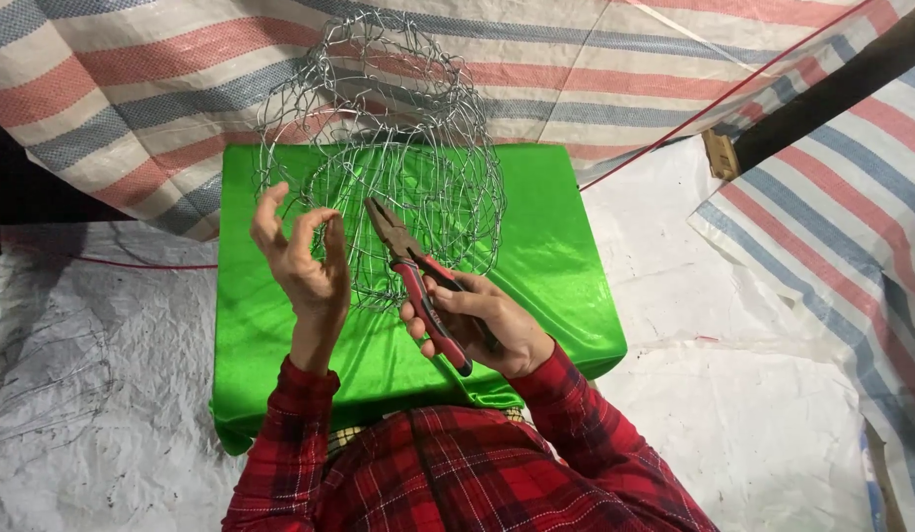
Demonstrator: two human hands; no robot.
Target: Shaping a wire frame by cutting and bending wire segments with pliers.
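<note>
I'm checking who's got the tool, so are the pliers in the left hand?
No, the right hand grips the red-handled pliers, while the left hand is raised with its fingers at the wire mesh.

block (566,246): low, rectangular, wrapped in shiny green cloth. bears a rounded wire mesh (398,128) on its far half. stands on a white sheet (753,394) spread over the ground, between striped tarps (132,89) behind and right.
</note>
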